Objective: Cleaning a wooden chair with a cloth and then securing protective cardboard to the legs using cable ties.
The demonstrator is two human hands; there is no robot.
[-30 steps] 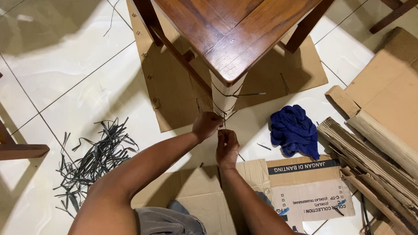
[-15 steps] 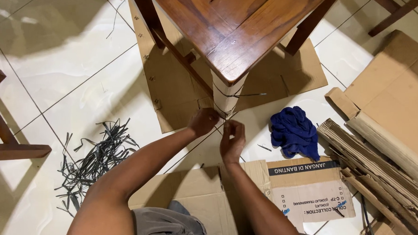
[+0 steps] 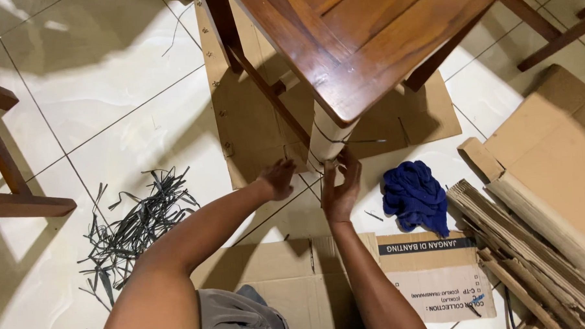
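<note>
Cardboard wrap [image 3: 324, 134] is seen around the wooden table's front leg, bound by one black strap [image 3: 356, 141]. Left hand [image 3: 277, 179] rests loosely curled at its base; right hand [image 3: 340, 185] is cupped half-open against it. Lower binding is judged unfinished.

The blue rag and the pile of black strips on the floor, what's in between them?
In the head view, both hands, left and right, lie between the blue rag and black strips, at the wrapped table leg.
</note>
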